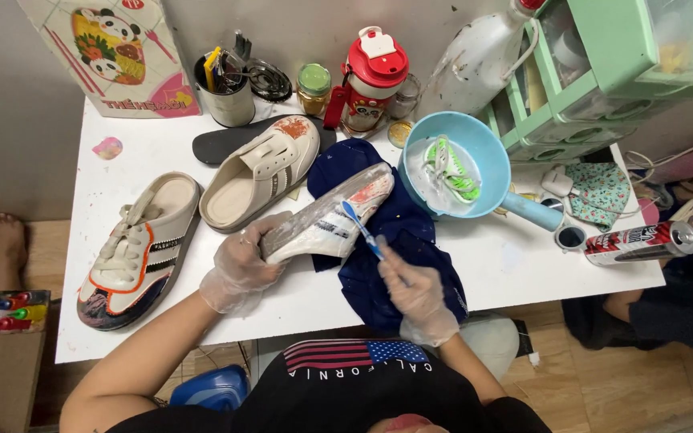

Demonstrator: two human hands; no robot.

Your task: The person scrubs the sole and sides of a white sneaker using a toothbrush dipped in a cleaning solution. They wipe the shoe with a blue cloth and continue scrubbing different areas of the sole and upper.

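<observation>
Our left hand (238,269) clamps the shoe (326,216); our right hand (415,293) clamps the toothbrush (361,228). Hard scrubbing could twist the wet shoe loose.

This looks like a small home workbench for cleaning and touching up shoes. A paint-flecked white table (122,265) stands against a plain wall on a wooden floor (603,385). It carries several shoes (134,252), a dark cloth (399,240), a blue basin (475,160) with laces soaking, a cup of tools (226,92), small jars (314,88) and a spray can (639,243). Green plastic drawers (603,72) and paint tubes (2,313) sit at the sides.
</observation>
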